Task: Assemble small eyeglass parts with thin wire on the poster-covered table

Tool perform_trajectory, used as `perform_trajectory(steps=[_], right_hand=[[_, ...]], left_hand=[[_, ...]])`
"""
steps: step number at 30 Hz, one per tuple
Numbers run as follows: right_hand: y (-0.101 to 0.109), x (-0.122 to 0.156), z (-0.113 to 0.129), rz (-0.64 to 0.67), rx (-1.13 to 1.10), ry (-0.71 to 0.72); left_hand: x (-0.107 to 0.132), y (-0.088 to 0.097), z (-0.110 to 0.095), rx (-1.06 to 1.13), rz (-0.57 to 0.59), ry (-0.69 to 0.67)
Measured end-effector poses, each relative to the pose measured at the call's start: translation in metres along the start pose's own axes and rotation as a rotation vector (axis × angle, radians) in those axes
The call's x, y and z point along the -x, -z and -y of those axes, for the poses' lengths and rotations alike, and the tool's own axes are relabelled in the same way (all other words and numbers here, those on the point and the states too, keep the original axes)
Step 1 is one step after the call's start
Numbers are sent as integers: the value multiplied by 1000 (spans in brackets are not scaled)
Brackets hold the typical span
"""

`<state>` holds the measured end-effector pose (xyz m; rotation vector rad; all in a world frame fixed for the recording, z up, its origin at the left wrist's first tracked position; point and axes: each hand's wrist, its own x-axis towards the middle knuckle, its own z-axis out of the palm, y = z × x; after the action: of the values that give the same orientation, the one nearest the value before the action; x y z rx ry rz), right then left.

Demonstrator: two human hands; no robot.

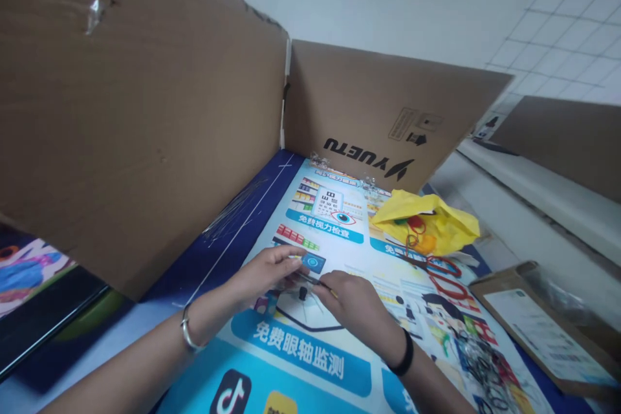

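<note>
Over the middle of the printed poster (272, 362), my left hand (269, 275) is closed in a pinch, thumb against forefinger. A thin, wire-like piece seems to lie at its fingertips, too fine to make out. Close by on the right, my right hand (349, 301) is closed around a slim, dark metal piece (308, 278) that points toward the left fingertips. Its kind cannot be told. The two hands are a small gap apart. Long thin wires (233, 210) lie on the blue cloth to the left.
Cardboard panels (388, 103) stand behind and at left. Right of the hands lie a yellow bag (451, 223), red-handled scissors (444, 266) and a heap of metal pieces (485, 362). A labelled carton (548, 330) sits at far right. Small clear bits (371, 186) lie along the back.
</note>
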<state>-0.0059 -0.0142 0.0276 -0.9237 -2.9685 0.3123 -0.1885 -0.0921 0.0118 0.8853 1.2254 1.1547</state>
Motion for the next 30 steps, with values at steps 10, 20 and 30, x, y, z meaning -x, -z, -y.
perform_trajectory(steps=[10, 20, 30], right_hand=[[-3, -8, -47, -263, -36, -117], [-48, -24, -78, -618, 351, 45], [-50, -19, -80, -673, 541, 204]], left_hand=[[-71, -45, -14, 187, -118, -196], [-98, -21, 16, 220, -219, -12], [-90, -31, 13, 152, -199, 18]])
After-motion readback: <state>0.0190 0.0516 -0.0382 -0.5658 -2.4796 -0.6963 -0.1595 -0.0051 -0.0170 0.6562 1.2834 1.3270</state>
